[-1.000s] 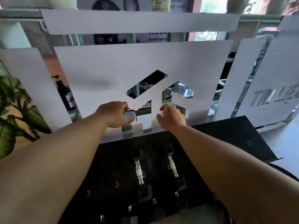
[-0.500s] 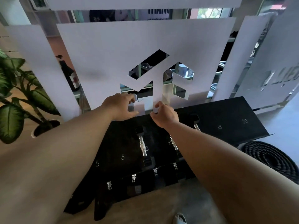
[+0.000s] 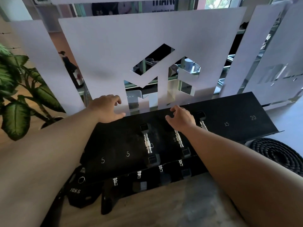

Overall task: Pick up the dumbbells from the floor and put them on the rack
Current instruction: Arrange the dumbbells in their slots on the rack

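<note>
black rack (image 3: 237, 112), chrome-handled black dumbbells (image 3: 148, 143)

rack (image 3: 114, 145) 5, 5, 10, 15, 20, plate (image 3: 77, 192) 10KG

Black rack (image 3: 237, 112), top shelf painted 5, 5, 10, 15, 20. Three dumbbells (image 3: 147, 142) lie on the top shelf; more on the lower shelf (image 3: 147, 181). Coiled rope (image 3: 277, 153) on the floor (image 3: 164, 207) at right.
</note>
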